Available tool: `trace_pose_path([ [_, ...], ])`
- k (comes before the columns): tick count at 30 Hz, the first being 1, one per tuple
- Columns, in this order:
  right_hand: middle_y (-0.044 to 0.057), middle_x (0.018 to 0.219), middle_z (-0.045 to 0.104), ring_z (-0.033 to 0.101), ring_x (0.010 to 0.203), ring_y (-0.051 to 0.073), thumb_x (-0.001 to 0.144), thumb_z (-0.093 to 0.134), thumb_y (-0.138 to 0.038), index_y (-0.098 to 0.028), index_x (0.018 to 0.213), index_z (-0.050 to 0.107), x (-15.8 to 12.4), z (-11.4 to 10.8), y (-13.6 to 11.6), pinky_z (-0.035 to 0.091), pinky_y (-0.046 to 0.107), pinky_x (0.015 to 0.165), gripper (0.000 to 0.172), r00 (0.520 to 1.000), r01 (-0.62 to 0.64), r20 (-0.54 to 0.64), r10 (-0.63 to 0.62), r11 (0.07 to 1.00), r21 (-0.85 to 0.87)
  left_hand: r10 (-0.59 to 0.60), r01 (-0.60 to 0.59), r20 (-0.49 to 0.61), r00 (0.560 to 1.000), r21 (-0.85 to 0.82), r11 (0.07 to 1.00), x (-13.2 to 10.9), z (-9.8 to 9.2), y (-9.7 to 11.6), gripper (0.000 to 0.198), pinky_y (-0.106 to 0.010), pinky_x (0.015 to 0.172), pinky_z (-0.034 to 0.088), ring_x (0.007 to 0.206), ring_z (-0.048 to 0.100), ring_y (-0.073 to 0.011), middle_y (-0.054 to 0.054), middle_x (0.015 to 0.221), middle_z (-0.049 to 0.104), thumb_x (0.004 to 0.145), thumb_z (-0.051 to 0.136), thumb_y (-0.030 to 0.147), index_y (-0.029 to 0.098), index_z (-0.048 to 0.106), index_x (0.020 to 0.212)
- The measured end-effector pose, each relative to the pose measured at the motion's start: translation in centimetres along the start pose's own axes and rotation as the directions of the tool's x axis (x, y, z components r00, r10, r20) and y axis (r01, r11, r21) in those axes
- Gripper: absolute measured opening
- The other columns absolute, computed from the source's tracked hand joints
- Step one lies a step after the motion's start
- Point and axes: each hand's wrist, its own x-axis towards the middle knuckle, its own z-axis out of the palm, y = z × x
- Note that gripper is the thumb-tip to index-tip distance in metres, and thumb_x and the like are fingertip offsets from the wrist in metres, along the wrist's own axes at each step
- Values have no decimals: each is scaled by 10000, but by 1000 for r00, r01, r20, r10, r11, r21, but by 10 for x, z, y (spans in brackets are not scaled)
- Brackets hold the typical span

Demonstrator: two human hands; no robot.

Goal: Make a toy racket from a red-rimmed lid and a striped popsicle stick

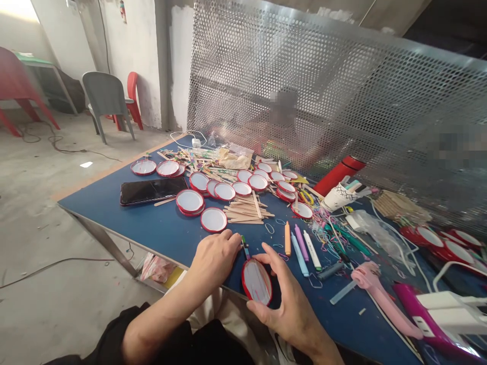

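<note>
Near the front edge of the blue table (102, 203) is a red-rimmed oval disc (257, 282) with a green and blue stick (245, 247) at its top. My left hand (216, 253) lies just left of the stick, its fingers bent together at the stick's end; what they pinch is hidden. My right hand (283, 296) curves around the disc's right side, thumb low and fingers up, spread apart. Whether its thumb touches the rim is unclear. Beyond my left hand sits a white disc with a red rim (213, 219).
Wooden sticks (247, 209) and several red-rimmed discs lie behind my hands. A black phone (152, 191) is at the left. Markers (300, 242), a pink glue gun (384, 299), a marker cup (338, 196) and a red bottle (338, 175) stand or lie right.
</note>
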Motion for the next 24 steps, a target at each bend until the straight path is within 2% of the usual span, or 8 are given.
trace_pose_path([
  [8,103,1322,614,640,1185,309,775,755,-186,-315,1604,181,1,-1,-1,534,489,1021,1017,1000,8,-8,-8,1000,-27,2,-2,28,1000,-5,1000,2,-2,-1,205,-301,630,439,866,745,-244,-59,961,714,1084,462,278,219,654,1041],
  [18,104,1301,618,633,1193,336,729,760,-143,-322,1587,172,2,0,-3,502,560,1057,1055,1000,17,4,-16,996,-90,16,-16,2,1000,-31,999,1,3,-3,151,-304,674,454,904,735,-248,-63,979,716,1077,487,277,219,616,1022],
  [24,102,1285,615,627,1170,341,701,767,-132,-334,1580,159,4,2,-5,508,575,1030,1087,1000,17,7,-17,993,-115,24,-24,-10,1000,-36,999,-1,3,-3,96,-311,683,467,905,735,-257,-72,974,725,1061,526,244,201,612,1055],
])
